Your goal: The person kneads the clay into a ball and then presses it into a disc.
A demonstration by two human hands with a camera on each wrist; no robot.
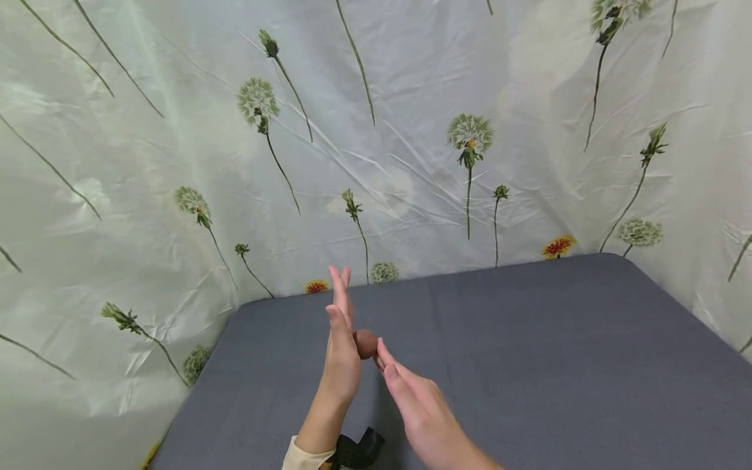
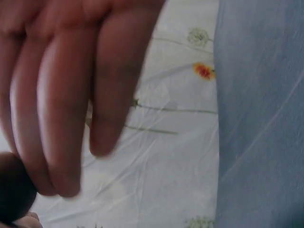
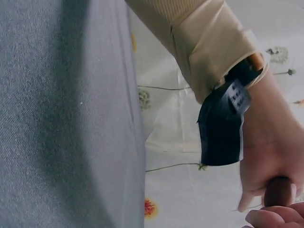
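Observation:
Between my two hands is a small brown ball (image 1: pixel 365 344), smooth and round, held above the grey surface. My left hand (image 1: pixel 342 356) stands upright with straight fingers, its palm side against the ball's left. From the right, the straight fingertips of my right hand (image 1: pixel 424 411) touch the ball's lower right side. In the left wrist view the ball (image 2: pixel 15 190) shows dark beside the fingertips of the left hand (image 2: pixel 71 95). The right wrist view has the ball (image 3: pixel 279 192) between the left palm and the right fingertips (image 3: pixel 270 218).
A grey cloth-covered surface (image 1: pixel 529 346) spreads below the hands. Behind it and at both sides hangs a pale curtain (image 1: pixel 411 78) printed with dandelions. A black camera mount (image 3: pixel 223 128) sits on the left wrist, by a beige sleeve (image 3: pixel 213 47).

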